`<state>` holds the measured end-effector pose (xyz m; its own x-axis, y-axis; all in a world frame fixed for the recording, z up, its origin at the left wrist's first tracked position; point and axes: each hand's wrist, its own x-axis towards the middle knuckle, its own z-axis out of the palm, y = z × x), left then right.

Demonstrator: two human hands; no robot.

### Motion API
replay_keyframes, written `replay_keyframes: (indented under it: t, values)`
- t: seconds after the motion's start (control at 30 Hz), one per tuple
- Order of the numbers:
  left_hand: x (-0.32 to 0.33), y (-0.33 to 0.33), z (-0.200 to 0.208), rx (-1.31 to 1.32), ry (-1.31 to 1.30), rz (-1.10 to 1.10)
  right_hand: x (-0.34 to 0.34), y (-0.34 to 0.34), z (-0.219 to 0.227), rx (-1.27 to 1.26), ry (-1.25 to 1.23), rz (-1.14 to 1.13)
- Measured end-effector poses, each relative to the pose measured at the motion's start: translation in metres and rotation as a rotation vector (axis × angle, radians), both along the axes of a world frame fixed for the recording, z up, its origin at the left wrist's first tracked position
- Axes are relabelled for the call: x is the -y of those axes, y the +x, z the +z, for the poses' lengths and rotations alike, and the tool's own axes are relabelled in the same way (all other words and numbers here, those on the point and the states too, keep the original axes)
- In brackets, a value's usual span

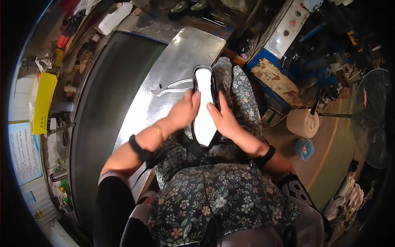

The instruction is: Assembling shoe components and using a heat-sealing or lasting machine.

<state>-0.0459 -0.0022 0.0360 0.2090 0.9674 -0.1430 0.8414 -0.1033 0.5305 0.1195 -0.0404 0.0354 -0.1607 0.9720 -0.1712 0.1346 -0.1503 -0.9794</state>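
A black shoe (pixel 203 117) with a bright white underside rests lengthwise over my lap, at the edge of a metal work surface. Its toe and heel cannot be told apart with certainty. My left hand (pixel 184 108) is closed against its left side, slightly blurred. On the opposite side, my right hand (pixel 223 116) grips the edge, thumb pressed on the white face and fingers wrapped around the black rim. Silver pliers (pixel 177 86) lie on the metal surface just left of the shoe, their handles running toward it.
Left of the metal table (pixel 181 53) curves a dark conveyor belt (pixel 107 82). A machine with buttons on its panel (pixel 284 29) stands at the far right. Further right are a plastic jug (pixel 302 123), a blue container (pixel 303 149) and a fan (pixel 372 117).
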Motion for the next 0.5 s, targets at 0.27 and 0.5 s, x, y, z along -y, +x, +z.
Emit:
replay_keyframes:
  t: [0.27, 0.5]
  values:
    - [0.020, 0.020, -0.010, 1.162, -0.580, 0.261, -0.007, 0.028, -0.017, -0.238, 0.125, 0.061]
    - [-0.019, -0.041, 0.047, 0.919, -0.778, -0.281, -0.019, 0.083, 0.103, 0.247, -0.074, 0.932]
